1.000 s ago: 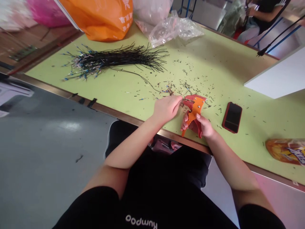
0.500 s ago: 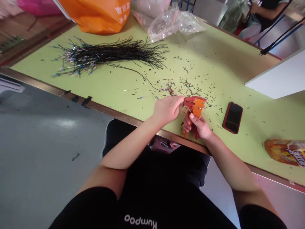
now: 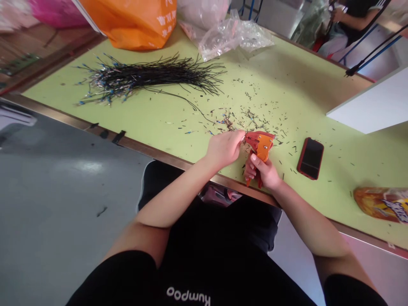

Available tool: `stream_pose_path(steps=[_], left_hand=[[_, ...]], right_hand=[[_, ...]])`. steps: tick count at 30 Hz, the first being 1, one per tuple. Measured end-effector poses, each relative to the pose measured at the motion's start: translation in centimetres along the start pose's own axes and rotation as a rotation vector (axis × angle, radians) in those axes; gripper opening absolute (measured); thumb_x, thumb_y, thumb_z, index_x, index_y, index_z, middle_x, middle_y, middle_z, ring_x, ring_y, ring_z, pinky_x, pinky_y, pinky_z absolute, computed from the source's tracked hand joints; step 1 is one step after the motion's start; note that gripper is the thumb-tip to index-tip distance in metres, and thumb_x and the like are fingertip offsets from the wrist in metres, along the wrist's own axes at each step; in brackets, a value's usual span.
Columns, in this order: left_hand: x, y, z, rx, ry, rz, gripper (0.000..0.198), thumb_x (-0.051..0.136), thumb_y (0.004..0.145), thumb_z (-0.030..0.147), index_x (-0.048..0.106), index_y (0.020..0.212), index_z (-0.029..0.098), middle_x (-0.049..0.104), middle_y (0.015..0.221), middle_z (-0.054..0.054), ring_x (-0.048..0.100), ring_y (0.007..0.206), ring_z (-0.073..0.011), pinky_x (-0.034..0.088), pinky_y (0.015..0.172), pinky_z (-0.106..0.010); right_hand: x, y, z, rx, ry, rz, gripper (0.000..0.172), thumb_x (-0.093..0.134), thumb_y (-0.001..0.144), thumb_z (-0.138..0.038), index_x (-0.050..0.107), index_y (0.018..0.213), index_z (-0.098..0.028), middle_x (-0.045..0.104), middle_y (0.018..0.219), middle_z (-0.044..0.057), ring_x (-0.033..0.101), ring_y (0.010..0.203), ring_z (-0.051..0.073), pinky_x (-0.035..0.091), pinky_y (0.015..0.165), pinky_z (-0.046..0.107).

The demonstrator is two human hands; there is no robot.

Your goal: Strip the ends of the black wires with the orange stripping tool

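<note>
My right hand (image 3: pixel 264 172) is wrapped round the handles of an orange and red wire stripper (image 3: pixel 264 146), its thumb lying on the near side. The tool's jaw end points left. At that end my left hand (image 3: pixel 225 148) is closed in a pinch, fingertips against the jaws, on a wire whose held part is almost hidden. A thin black wire (image 3: pixel 199 111) trails from the bundle towards my left hand. The bundle of black wires (image 3: pixel 156 73) lies further back on the left, with blue ends on its left side.
Short black clippings (image 3: pixel 251 114) litter the green table (image 3: pixel 165 140). On the right lie a phone (image 3: pixel 310 158) and a yellow-brown snack packet (image 3: pixel 382 204). An orange bag (image 3: pixel 137 25) and clear plastic bags (image 3: pixel 236 36) stand behind. A white panel (image 3: pixel 369 102) juts in. Another person (image 3: pixel 353 21) sits beyond.
The whole view has shifted slightly. The stripper's head has tipped a little to the left and down. Both hands keep their grip in nearly the same place.
</note>
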State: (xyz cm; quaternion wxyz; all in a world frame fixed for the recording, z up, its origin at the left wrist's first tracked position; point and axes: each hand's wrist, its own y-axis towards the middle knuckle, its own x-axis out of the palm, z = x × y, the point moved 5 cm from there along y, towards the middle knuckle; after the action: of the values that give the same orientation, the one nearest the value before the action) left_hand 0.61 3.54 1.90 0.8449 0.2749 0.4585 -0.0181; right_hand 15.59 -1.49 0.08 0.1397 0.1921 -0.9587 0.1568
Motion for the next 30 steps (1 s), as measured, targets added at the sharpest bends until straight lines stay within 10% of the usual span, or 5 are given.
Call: stream_pose_path(steps=[11, 16, 22, 30], left_hand=[[-0.6, 0.0, -1.0, -0.025, -0.018, 0.066, 0.028, 0.041, 0.104, 0.023, 0.070, 0.106, 0.023, 0.076, 0.081, -0.005, 0.070, 0.075, -0.0221, 0.040, 0.059, -0.033], [-2.6, 0.1, -5.1, -0.338, -0.113, 0.368, 0.058, 0.015, 0.117, 0.052, 0.065, 0.107, 0.023, 0.067, 0.071, -0.003, 0.054, 0.057, -0.0160, 0.037, 0.056, -0.035], [-1.5, 0.1, -1.2, -0.002, -0.076, 0.264, 0.053, 0.023, 0.118, 0.045, 0.068, 0.107, 0.020, 0.075, 0.081, -0.005, 0.069, 0.073, -0.0159, 0.043, 0.065, -0.029], [-1.7, -0.2, -1.0, 0.015, -0.055, 0.270, 0.047, 0.032, 0.116, 0.039, 0.074, 0.108, 0.020, 0.079, 0.086, -0.007, 0.073, 0.079, -0.0177, 0.046, 0.069, -0.029]], right_hand=[[0.1, -1.0, -1.5, -0.154, -0.014, -0.106, 0.053, 0.079, 0.090, -0.067, 0.056, 0.071, -0.023, 0.044, 0.052, -0.006, 0.041, 0.044, 0.013, 0.038, 0.044, 0.028], [-2.1, -3.0, -6.1, -0.451, 0.152, 0.060, 0.049, 0.081, 0.088, -0.066, 0.058, 0.071, -0.026, 0.037, 0.057, -0.006, 0.037, 0.050, 0.015, 0.051, 0.057, 0.033], [-2.2, -1.8, -5.1, -0.339, 0.141, 0.029, 0.048, 0.080, 0.085, -0.072, 0.065, 0.079, -0.026, 0.047, 0.065, -0.002, 0.052, 0.059, 0.018, 0.064, 0.067, 0.040], [-1.6, 0.0, -2.4, -0.195, 0.074, -0.080, 0.053, 0.076, 0.085, -0.075, 0.072, 0.091, -0.023, 0.066, 0.075, 0.003, 0.072, 0.074, 0.026, 0.069, 0.080, 0.048]])
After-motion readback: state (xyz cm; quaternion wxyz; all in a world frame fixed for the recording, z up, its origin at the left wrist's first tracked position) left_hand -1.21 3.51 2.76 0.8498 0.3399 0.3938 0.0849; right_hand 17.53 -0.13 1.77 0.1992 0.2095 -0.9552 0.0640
